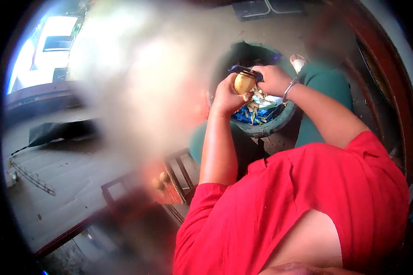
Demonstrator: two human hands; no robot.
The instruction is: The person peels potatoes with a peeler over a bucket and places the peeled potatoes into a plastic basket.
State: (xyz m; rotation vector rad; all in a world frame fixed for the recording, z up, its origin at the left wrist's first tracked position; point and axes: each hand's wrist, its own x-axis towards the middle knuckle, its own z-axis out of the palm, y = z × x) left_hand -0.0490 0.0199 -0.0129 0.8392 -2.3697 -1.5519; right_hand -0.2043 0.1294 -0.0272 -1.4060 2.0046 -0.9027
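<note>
My left hand (pixel 228 95) is closed around a pale, partly peeled potato (pixel 244 83), with the thumb along its lower side. In my right hand (pixel 275 80) is a dark-handled peeler (pixel 247 71), its head lying across the top of the potato. Both hands are over a round green bin (pixel 265 130) between my knees. Peelings (pixel 254 108) and blue plastic (pixel 257 117) show inside the bin below the potato. The blade's exact contact with the potato is too small to make out.
To the left stands a pale table (pixel 69 176) with a dark cloth-like item (pixel 62 131) on it. Brownish round things (pixel 163 178) sit low by a wooden frame (pixel 181 174). A dark red wooden piece (pixel 390 59) rises at right. A bright haze blurs the middle.
</note>
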